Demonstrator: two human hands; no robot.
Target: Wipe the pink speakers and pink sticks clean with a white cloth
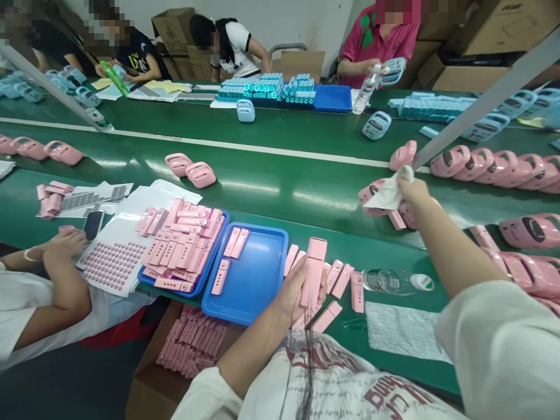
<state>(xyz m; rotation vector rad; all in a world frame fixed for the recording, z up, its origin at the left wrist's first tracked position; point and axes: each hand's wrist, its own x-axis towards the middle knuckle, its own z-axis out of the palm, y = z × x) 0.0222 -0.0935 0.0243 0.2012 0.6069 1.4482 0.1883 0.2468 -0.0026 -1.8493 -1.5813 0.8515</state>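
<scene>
My left hand (291,294) is closed around a pink oblong plastic piece (314,265), held upright over the table's near edge. My right hand (413,189) reaches forward, its fingers pinching a white cloth (387,195). The cloth hangs in front of pink rounded plastic housings with handles, partly covering one housing (371,191). Similar pink pieces (341,281) lie around my left hand. To its left, a blue tray (249,312) holds several pink pieces. Right of my left hand lies a clear plastic bottle (389,281) with a white cap.
A fuller blue tray (223,233) of pink pieces stands at left, above a cardboard box (149,370) of more. A wiping sheet (402,329) lies near me. Pink housings (494,166) line the right. Co-workers sit across the green table (271,204); another sits at my left.
</scene>
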